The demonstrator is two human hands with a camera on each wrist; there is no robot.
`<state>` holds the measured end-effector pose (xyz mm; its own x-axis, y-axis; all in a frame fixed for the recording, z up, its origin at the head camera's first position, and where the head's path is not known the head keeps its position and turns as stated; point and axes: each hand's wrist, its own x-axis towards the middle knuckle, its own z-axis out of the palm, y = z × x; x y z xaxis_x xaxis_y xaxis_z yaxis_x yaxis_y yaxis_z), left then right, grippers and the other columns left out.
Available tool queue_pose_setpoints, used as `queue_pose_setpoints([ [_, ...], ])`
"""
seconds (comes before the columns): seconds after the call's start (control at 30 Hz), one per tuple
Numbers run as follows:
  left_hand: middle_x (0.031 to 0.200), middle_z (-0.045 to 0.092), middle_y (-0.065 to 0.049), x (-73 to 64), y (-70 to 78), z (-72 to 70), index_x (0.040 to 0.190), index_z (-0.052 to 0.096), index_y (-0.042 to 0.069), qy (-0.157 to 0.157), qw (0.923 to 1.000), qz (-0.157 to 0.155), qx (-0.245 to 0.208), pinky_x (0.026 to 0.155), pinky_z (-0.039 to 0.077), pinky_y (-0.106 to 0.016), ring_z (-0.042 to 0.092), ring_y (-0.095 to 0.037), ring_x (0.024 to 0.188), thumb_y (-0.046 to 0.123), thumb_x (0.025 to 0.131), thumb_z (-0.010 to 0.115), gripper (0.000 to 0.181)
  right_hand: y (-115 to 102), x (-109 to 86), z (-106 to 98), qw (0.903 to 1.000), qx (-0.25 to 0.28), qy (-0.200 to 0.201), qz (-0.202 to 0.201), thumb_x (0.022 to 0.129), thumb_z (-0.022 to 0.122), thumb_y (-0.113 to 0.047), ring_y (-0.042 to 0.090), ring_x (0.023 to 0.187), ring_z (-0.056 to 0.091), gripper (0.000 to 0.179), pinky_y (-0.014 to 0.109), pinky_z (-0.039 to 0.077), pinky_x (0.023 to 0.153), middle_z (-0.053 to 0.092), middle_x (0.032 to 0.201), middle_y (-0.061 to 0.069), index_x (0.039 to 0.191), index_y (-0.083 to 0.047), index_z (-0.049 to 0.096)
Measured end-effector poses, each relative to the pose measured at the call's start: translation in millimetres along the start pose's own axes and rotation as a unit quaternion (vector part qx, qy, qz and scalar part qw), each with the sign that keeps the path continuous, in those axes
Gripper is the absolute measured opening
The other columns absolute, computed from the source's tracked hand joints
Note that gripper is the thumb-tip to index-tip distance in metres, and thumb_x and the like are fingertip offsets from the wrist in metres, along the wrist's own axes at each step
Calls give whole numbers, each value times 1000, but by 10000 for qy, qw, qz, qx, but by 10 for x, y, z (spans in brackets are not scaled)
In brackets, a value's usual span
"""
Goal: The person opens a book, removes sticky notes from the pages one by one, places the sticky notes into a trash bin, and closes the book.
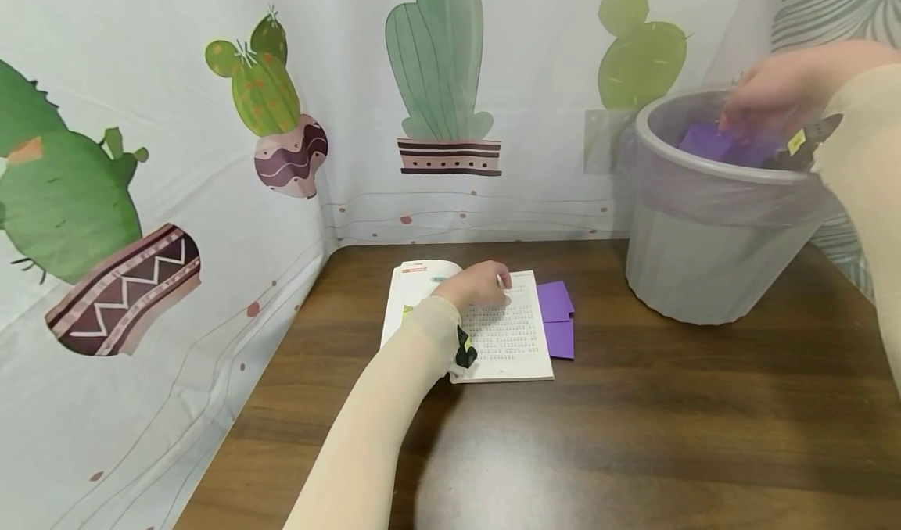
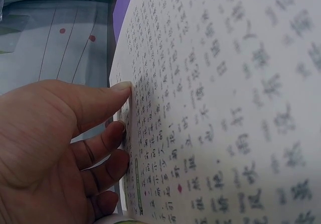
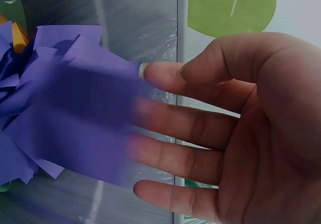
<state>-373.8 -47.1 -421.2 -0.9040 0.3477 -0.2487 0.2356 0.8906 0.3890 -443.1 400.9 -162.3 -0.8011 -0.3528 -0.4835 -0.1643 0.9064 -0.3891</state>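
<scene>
Your left hand [image 1: 479, 284], fingers loosely bent, touches the open book [image 1: 510, 350] near the counter [image 1: 633, 444]'s back edge, maybe to hold it flat. Your right hand [image 1: 784, 84], fingers straight, is over the bin [image 1: 693, 264] by the back right corner, maybe so purple paper [image 3: 88, 113] lands inside.

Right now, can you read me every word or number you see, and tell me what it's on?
"人": on the right-hand page of the open book.
"的": same page.
Other print there: too small or blurred for me to read surely.
Red heading, left-hand page: too small.
Yellow label by the right wrist: too blurred.
Purple papers: no writing shows.
</scene>
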Motion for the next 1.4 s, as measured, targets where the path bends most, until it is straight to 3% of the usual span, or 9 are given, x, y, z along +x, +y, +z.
queue_pose_setpoints([
  [0.03, 108, 65, 1, -2, 2, 0, 112, 67, 21, 0, 10000, -2, 1, 95, 50, -42, 60, -19, 101, 27, 93, 75, 22, 7, 11, -24, 9999, 88, -47, 21, 104, 52, -23, 21, 99, 67, 36, 43, 61, 88, 69, 105, 3, 115, 7, 67],
  [0.13, 109, 65, 2, -4, 6, 4, 113, 66, 22, -3, 10000, -19, 40, 94, 50, -41, 59, -19, 102, 28, 93, 75, 22, 22, 13, -72, 9998, 121, -135, 49, 106, 48, -27, 25, 102, 72, 43, 48, 60, 90, 74, 111, 17, 121, 8, 67],
  [0.27, 110, 65, 2, -1, 9, 10, 114, 67, 22, -7, 10000, -6, 94, 95, 50, -41, 60, -19, 102, 28, 93, 75, 23, 15, -19, -122, 9999, -42, -71, 89, 108, 47, -39, 37, 110, 71, 55, 55, 59, 91, 67, 129, 31, 135, 7, 59],
  [0.53, 109, 65, 2, 37, 5, 5, 113, 67, 22, -1, 9999, 45, 134, 96, 50, -41, 59, -18, 102, 28, 93, 75, 23, -96, -178, -207, 9975, -642, 217, -211, 110, 41, -39, 36, 107, 73, 59, 47, 62, 83, 68, 128, 30, 143, 9, 50],
  [0.7, 110, 65, 1, 54, 9, 2, 114, 67, 22, -50, 9999, 14, 142, 96, 50, -41, 60, -19, 103, 29, 93, 75, 24, -272, -255, -225, 9914, -1039, 749, -266, 109, 44, -40, 22, 97, 74, 58, 38, 62, 75, 75, 117, 22, 137, 8, 58],
  [0.93, 110, 65, 0, 30, 13, -2, 114, 67, 21, -5, 9998, 84, 157, 97, 50, -42, 60, -19, 103, 28, 93, 74, 23, -649, -301, -244, 9875, -1122, 1020, -438, 109, 43, -40, 36, 111, 71, 64, 47, 61, 85, 69, 127, 27, 149, 10, 42],
  [1.17, 111, 65, 1, 22, 5, 0, 114, 66, 22, 45, 9999, 45, 139, 96, 51, -42, 60, -19, 103, 29, 93, 74, 24, -1033, -367, -66, 9667, -1946, 1397, -897, 109, 43, -39, 15, 105, 72, 55, 23, 56, 75, 69, 132, 21, 150, -3, 50],
  [1.3, 110, 65, 2, 34, -13, 2, 114, 66, 23, 118, 9998, -28, 171, 98, 50, -42, 60, -19, 104, 30, 92, 75, 24, -1228, -396, 138, 9549, -2075, 1824, -1089, 106, 51, -45, -3, 101, 63, 52, 19, 50, 79, 72, 131, 8, 146, -14, 58],
  [1.4, 110, 65, 2, 44, -22, 11, 113, 66, 24, 132, 9998, -39, 168, 98, 50, -43, 60, -19, 104, 29, 92, 75, 24, -1353, -392, 323, 9515, -1969, 1940, -1350, 104, 53, -47, 0, 108, 62, 49, 26, 48, 94, 72, 132, 3, 144, -19, 62],
])
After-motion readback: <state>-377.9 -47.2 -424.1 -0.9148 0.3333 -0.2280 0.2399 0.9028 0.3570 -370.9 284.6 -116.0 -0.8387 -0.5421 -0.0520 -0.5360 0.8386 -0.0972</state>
